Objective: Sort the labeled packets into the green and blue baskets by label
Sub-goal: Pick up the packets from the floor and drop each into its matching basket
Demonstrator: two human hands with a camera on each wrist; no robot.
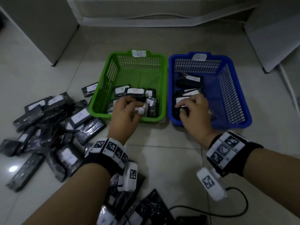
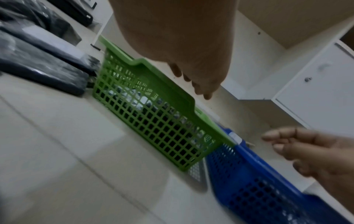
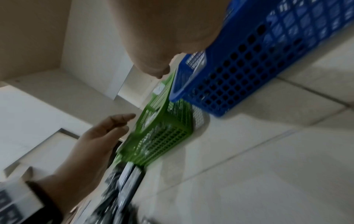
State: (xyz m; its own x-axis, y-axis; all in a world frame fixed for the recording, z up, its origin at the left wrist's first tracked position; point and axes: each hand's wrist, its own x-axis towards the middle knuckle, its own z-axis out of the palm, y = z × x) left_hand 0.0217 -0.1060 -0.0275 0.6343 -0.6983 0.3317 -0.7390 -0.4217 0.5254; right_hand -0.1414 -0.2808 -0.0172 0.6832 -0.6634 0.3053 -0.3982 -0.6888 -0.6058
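Note:
The green basket, tagged "B" on its far rim, holds several black packets with white labels. To its right stands the blue basket, with a few packets inside. My left hand hovers over the green basket's near end with relaxed fingers and holds nothing. Over the blue basket's near left corner is my right hand, fingers loose and empty. The wrist views show the same of the right hand and the left hand. A pile of unsorted packets lies on the floor at left.
One packet lies against the green basket's left wall. More packets lie near my left forearm at the bottom. A black cable loops at front right. White cabinets stand at back left and back right.

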